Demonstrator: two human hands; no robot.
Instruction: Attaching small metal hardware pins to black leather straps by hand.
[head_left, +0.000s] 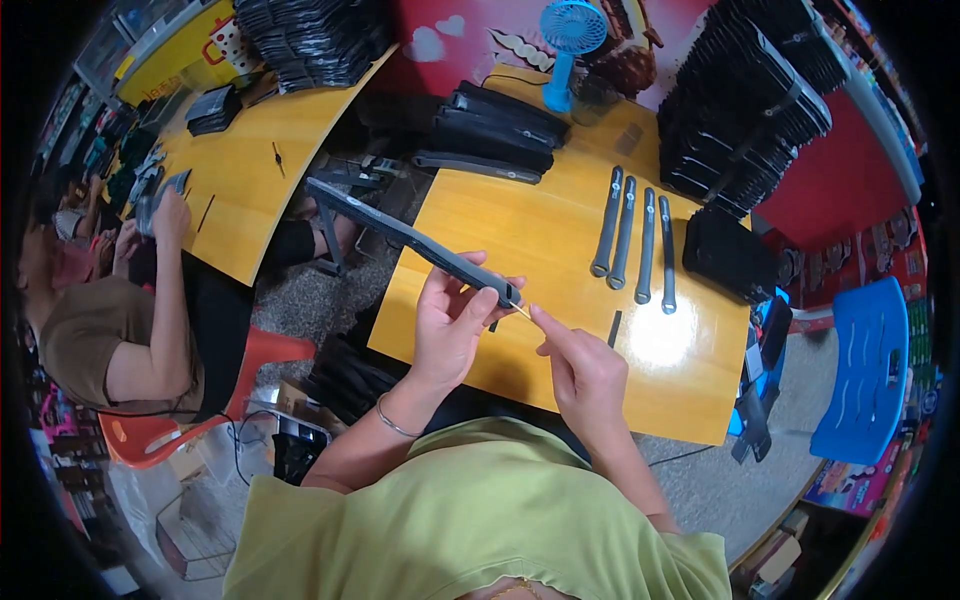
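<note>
My left hand (455,325) is closed around the near end of a long dark strap (400,233), whose far end sticks out up and to the left over the table's edge. My right hand (585,370) pinches a thin pale stick (522,312) between thumb and forefinger. The stick's tip meets the strap's near end, beside my left thumb; whether it goes inside I cannot tell. Several flat grey-black straps (628,230) lie side by side on the yellow table (560,375) to the right. A short dark strip (615,328) lies close to my right hand.
Bundled black straps (500,130) and a blue fan (562,60) stand at the back. Tall black stacks (720,110) and a black case (730,255) occupy the right side. A co-worker (110,340) sits at another table (245,180) on the left. A blue chair (862,370) stands right.
</note>
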